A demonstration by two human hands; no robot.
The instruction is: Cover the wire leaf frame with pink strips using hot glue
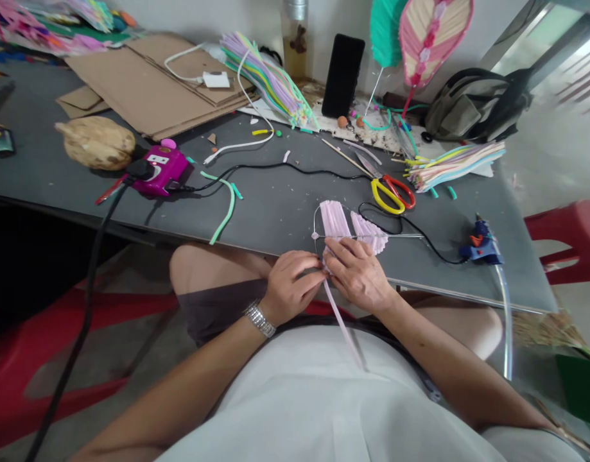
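At the near edge of the grey table point(275, 212), my left hand point(291, 285) and my right hand point(358, 273) meet with fingers pinched round a pink pipe cleaner point(343, 327) that trails down over my lap. It joins a pink leaf-shaped piece point(345, 228) made of rows of pipe cleaner on a wire frame, lying flat just beyond my fingers. A thin wire stem point(400, 236) runs right from the leaf. A metal watch sits on my left wrist.
Yellow-and-red scissors point(393, 192) lie behind the leaf, and a blue glue gun point(482, 244) with black cord lies right. Pipe cleaner bundles point(270, 80) point(456, 163), a magenta device point(160, 168), cardboard point(150, 83), a black phone point(343, 74), finished leaves point(432, 35), a bag point(472, 106) and red chairs point(571, 234) surround.
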